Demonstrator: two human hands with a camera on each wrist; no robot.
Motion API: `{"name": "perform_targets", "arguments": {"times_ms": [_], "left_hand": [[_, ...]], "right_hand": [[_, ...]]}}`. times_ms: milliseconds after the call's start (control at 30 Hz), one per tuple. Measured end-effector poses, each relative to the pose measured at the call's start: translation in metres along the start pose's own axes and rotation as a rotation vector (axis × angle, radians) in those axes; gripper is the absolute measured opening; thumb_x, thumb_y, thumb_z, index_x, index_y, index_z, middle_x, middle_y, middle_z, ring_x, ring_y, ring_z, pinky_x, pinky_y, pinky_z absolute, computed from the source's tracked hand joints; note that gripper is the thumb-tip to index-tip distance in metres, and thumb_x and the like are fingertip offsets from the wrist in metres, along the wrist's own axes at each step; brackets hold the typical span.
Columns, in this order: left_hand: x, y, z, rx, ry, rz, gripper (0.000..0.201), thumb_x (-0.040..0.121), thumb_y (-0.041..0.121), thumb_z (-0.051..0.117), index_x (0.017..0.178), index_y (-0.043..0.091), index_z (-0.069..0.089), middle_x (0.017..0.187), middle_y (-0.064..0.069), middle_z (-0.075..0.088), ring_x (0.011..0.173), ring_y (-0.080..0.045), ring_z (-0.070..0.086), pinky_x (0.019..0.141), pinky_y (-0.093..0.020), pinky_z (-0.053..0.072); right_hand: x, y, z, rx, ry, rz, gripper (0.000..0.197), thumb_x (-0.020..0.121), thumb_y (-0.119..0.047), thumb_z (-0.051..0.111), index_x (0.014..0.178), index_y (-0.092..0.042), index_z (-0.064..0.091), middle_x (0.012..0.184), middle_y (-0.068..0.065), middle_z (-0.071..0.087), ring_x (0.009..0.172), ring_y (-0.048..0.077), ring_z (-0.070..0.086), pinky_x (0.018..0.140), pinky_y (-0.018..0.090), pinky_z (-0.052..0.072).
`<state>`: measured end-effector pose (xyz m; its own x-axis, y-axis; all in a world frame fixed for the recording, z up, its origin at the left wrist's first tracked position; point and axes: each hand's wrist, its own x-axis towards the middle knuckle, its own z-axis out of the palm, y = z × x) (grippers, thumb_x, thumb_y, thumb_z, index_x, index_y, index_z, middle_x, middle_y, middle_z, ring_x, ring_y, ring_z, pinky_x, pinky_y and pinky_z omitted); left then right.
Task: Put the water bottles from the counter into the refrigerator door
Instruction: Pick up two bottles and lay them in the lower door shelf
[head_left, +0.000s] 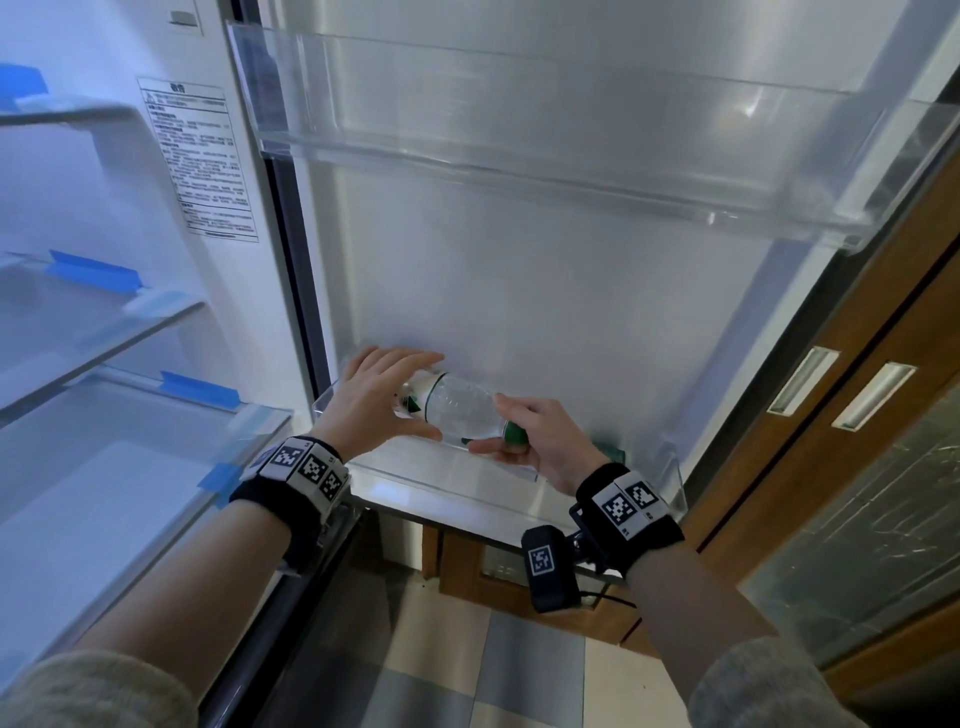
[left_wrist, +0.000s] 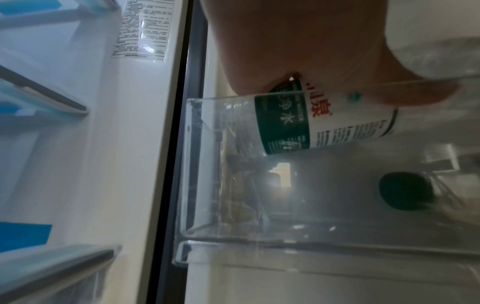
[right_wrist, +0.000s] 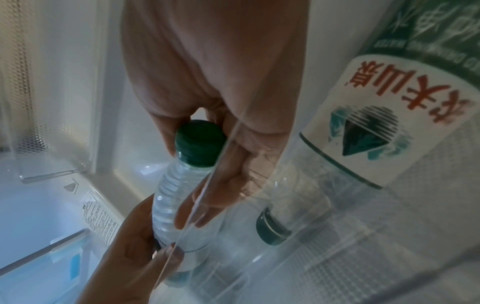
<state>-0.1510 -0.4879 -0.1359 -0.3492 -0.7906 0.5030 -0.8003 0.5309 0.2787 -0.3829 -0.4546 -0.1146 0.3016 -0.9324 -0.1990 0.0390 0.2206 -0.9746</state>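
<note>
I see the water bottle (head_left: 457, 410) lying roughly on its side over the lower door bin (head_left: 441, 488), label end toward the hinge side, green cap (head_left: 515, 434) toward my right. It sits at about the height of the bin's clear front rim; I cannot tell whether it touches the bin floor.

My left hand (head_left: 379, 400) wraps the label end, fingers over the top and thumb underneath, so it grips the bottle. The left wrist view confirms this: the green and white label (left_wrist: 311, 123) shows just below the palm, seen through the bin's clear wall.

My right hand (head_left: 540, 441) holds the cap end, thumb and fingers pinching around the cap and neck. In the right wrist view the cap (right_wrist: 198, 142) sits between the fingertips.

A second bottle (right_wrist: 363, 144) with the same label is already in the bin, close to the right wrist camera; its green cap (head_left: 610, 452) shows dimly behind my right hand in the head view.

Above, the upper door bin (head_left: 519, 176) is clear plastic. To the left, the refrigerator interior shows glass shelves (head_left: 104, 338) with blue tape (head_left: 93, 270) and a printed notice sticker (head_left: 200, 161) on the side wall.
</note>
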Motion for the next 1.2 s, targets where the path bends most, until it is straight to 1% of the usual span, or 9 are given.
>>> {"name": "perform_targets", "arguments": {"times_ms": [133, 200, 300, 433, 567, 700, 1000, 1133, 1200], "left_hand": [[-0.004, -0.003, 0.002, -0.01, -0.003, 0.01, 0.093, 0.058, 0.081, 0.052, 0.133, 0.025, 0.052, 0.128, 0.001, 0.059, 0.121, -0.023, 0.05, 0.106, -0.033, 0.022], [-0.005, -0.004, 0.004, -0.018, -0.001, 0.008, 0.091, 0.064, 0.086, 0.041, 0.131, 0.025, 0.054, 0.127, 0.0, 0.06, 0.121, -0.023, 0.051, 0.104, -0.033, 0.024], [-0.005, -0.006, 0.007, -0.014, -0.029, -0.015, 0.083, 0.072, 0.085, 0.029, 0.125, 0.029, 0.059, 0.126, 0.003, 0.061, 0.121, -0.019, 0.051, 0.105, -0.035, 0.028], [-0.003, -0.004, 0.008, -0.082, -0.06, -0.022, 0.079, 0.079, 0.081, 0.02, 0.107, 0.026, 0.069, 0.115, 0.007, 0.066, 0.112, -0.013, 0.056, 0.099, -0.035, 0.04], [-0.002, -0.004, 0.009, -0.099, -0.063, -0.006, 0.076, 0.082, 0.075, 0.021, 0.098, 0.022, 0.073, 0.105, 0.007, 0.07, 0.103, -0.01, 0.059, 0.09, -0.027, 0.041], [-0.002, -0.008, 0.011, -0.094, -0.069, -0.014, 0.083, 0.082, 0.078, 0.019, 0.095, 0.019, 0.075, 0.096, 0.007, 0.072, 0.094, -0.008, 0.059, 0.08, -0.023, 0.043], [-0.003, -0.005, 0.01, -0.057, -0.067, -0.015, 0.056, 0.088, 0.058, 0.036, 0.089, 0.019, 0.077, 0.09, 0.005, 0.074, 0.084, -0.002, 0.057, 0.072, -0.01, 0.036], [-0.004, -0.003, 0.009, -0.054, -0.109, -0.056, 0.048, 0.09, 0.054, 0.043, 0.093, 0.021, 0.077, 0.094, 0.007, 0.074, 0.085, -0.003, 0.059, 0.071, -0.012, 0.038], [-0.004, -0.001, 0.008, -0.059, -0.11, -0.07, 0.039, 0.093, 0.046, 0.047, 0.094, 0.021, 0.077, 0.096, 0.007, 0.075, 0.087, -0.003, 0.061, 0.073, -0.017, 0.043]], "right_hand": [[0.004, 0.003, 0.001, -0.036, 0.029, 0.031, 0.041, 0.098, -0.027, 0.054, 0.121, 0.006, 0.057, 0.098, 0.028, 0.055, 0.078, 0.024, 0.075, 0.063, 0.023, 0.056], [0.004, 0.003, 0.002, -0.058, 0.021, 0.056, 0.043, 0.098, -0.023, 0.054, 0.123, 0.011, 0.053, 0.099, 0.022, 0.055, 0.075, 0.022, 0.075, 0.06, 0.021, 0.056], [0.004, 0.003, 0.002, -0.087, 0.003, 0.09, 0.033, 0.098, -0.017, 0.055, 0.116, 0.01, 0.06, 0.1, 0.025, 0.058, 0.073, 0.025, 0.072, 0.056, 0.02, 0.055], [0.002, 0.002, 0.002, -0.176, -0.014, 0.101, 0.022, 0.096, -0.017, 0.058, 0.102, 0.003, 0.066, 0.108, 0.046, 0.048, 0.086, 0.036, 0.057, 0.062, 0.025, 0.058], [0.0, -0.001, 0.002, -0.257, -0.048, 0.131, 0.017, 0.097, -0.018, 0.056, 0.105, -0.007, 0.066, 0.096, 0.007, 0.064, 0.08, 0.022, 0.07, 0.082, 0.034, 0.056], [0.002, 0.0, 0.0, -0.298, -0.039, 0.156, 0.017, 0.097, -0.018, 0.056, 0.112, -0.015, 0.063, 0.103, 0.004, 0.063, 0.075, 0.017, 0.07, 0.075, 0.028, 0.056], [0.005, 0.008, 0.005, -0.48, 0.097, 0.132, 0.028, 0.093, -0.022, 0.061, 0.119, -0.015, 0.067, 0.108, 0.006, 0.068, 0.082, 0.022, 0.069, 0.071, 0.03, 0.052], [0.004, 0.013, 0.008, -0.814, 0.216, -0.039, 0.026, 0.089, -0.025, 0.06, 0.098, -0.006, 0.076, 0.086, 0.012, 0.075, 0.063, 0.015, 0.057, 0.062, 0.028, 0.048], [0.001, 0.013, 0.01, -0.914, 0.246, -0.113, 0.032, 0.089, -0.029, 0.059, 0.066, -0.013, 0.075, 0.065, 0.007, 0.07, 0.051, 0.014, 0.051, 0.055, 0.025, 0.041]]}}
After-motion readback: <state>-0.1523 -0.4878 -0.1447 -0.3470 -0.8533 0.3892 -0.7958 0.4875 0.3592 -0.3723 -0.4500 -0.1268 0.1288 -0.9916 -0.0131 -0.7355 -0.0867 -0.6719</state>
